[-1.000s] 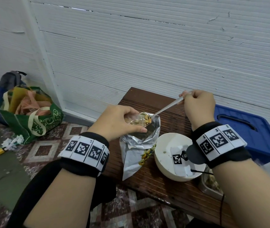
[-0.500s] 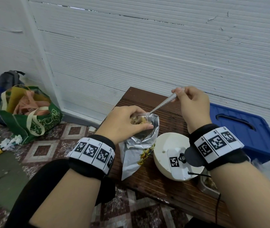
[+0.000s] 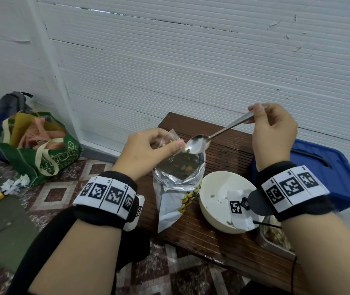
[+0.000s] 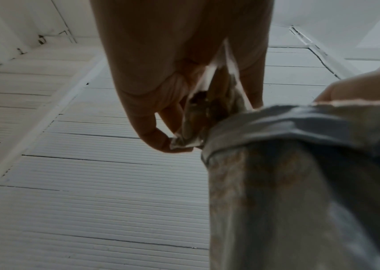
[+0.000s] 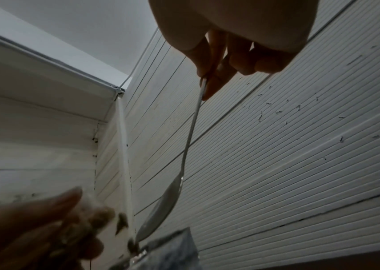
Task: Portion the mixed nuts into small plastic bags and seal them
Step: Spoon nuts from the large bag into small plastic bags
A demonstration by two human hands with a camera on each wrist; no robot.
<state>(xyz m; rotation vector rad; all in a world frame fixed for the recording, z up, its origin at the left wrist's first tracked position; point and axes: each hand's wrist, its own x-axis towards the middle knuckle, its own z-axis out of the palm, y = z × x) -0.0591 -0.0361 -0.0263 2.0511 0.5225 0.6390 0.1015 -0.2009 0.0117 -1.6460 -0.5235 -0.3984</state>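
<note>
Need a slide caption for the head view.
Right hand lifts an empty spoon; left hand holds a small bag.

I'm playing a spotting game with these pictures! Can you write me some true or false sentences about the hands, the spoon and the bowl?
1. The right hand holds a spoon. True.
2. The spoon is heaped with nuts. False: it looks empty.
3. The left hand pinches a small clear bag. True.
4. The white bowl is brimful of nuts. False: only crumbs show.
5. The foil pouch is sealed. False: its mouth gapes open.
</note>
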